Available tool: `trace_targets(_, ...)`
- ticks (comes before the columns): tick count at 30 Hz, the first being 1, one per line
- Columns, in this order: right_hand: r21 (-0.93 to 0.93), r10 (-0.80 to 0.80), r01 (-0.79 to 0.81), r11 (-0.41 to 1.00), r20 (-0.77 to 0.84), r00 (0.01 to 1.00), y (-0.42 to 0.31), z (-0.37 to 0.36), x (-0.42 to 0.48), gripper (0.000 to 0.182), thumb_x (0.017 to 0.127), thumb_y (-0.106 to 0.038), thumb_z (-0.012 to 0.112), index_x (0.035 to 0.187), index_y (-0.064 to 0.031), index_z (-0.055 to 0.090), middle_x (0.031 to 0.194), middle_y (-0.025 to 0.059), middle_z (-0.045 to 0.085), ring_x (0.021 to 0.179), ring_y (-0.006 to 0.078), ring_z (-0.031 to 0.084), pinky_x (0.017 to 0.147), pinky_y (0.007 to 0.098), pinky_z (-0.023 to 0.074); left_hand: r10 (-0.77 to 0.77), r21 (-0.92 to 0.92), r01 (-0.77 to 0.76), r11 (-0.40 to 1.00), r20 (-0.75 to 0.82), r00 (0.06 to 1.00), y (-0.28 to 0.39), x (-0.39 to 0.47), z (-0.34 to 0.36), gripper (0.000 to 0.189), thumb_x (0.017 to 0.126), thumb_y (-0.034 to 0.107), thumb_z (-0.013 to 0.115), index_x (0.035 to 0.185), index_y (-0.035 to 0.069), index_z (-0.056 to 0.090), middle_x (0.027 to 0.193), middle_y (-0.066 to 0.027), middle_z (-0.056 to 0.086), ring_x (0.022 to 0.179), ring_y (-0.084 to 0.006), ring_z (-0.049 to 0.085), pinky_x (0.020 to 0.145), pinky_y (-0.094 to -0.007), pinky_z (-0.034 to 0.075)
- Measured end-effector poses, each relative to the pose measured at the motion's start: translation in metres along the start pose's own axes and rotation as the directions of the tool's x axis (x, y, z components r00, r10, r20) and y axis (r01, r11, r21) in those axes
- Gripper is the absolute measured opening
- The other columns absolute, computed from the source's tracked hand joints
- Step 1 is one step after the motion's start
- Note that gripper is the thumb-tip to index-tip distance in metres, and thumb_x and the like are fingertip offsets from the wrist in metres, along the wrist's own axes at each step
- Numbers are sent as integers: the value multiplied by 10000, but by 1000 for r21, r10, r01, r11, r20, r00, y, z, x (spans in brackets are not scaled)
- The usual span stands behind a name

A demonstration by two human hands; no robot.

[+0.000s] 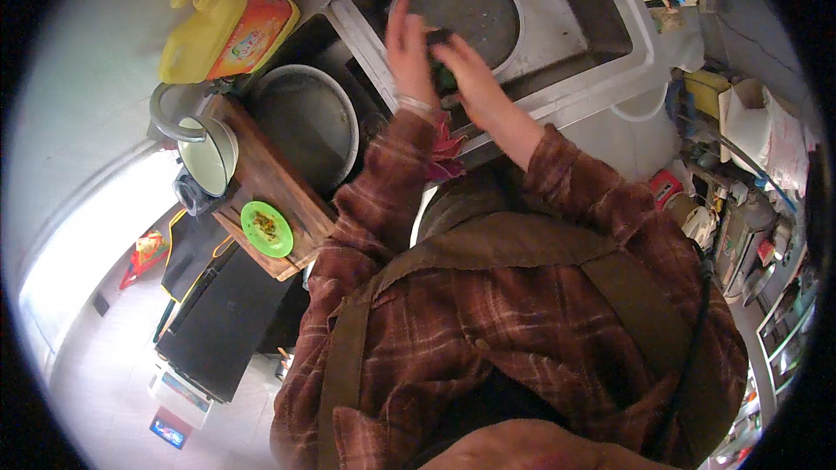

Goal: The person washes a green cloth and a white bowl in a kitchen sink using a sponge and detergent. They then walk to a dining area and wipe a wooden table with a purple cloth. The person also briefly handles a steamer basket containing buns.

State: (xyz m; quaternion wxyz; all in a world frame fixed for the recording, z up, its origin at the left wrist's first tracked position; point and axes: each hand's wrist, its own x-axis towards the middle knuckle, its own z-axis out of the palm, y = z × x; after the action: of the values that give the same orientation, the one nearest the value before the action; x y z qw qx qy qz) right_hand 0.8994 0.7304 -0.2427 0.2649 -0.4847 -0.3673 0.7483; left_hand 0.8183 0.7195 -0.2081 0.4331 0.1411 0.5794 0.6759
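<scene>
Both of my hands are over the near side of a metal sink (375, 55), close together and slightly blurred. My left hand (413, 55) is raised flat with its fingers extended and apart. Beside it, my right hand (473, 78) has bent fingers near a small dark thing (439, 39) between the hands; whether either hand grips it cannot be told. Beyond them a round metal basin (467, 6) holds greyish water. A dark red cloth (446, 150) lies at the sink's front edge, below the hands.
Left of the hands, a second round pan (304, 124) sits in the other sink bowl. A wooden board (304, 209) bears a green plate (266, 228) with food scraps and an enamel bowl (209, 156) under the faucet (173, 121). A yellow jug (228, 32) stands behind.
</scene>
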Motion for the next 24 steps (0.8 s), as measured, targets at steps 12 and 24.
trace_targets(12, 148, -35, 14, 989, 143, 989, -37, 0, -12, 339, 854, -243, 504, 1163, -104, 504, 1133, 4, 510, 1058, 137, 447, 827, 357, 407, 160, 180, -160, 970, 16, 987, -35, 7, -7, 464, 796, 149, 540, 1241, 71, 432, 1258, -108, 437, 1157, -224, 397, 961, -311, 302)
trace_targets(24, 233, -80, 56, 971, 96, 992, -30, -13, 11, 327, 848, -242, 519, 1113, -51, 525, 1056, 28, 550, 943, 141, 518, 847, 276, 397, 245, 198, -254, 947, 67, 967, -6, -35, 25, 368, 803, 106, 544, 1163, 48, 495, 1284, -114, 414, 1206, -230, 355, 1003, -315, 242)
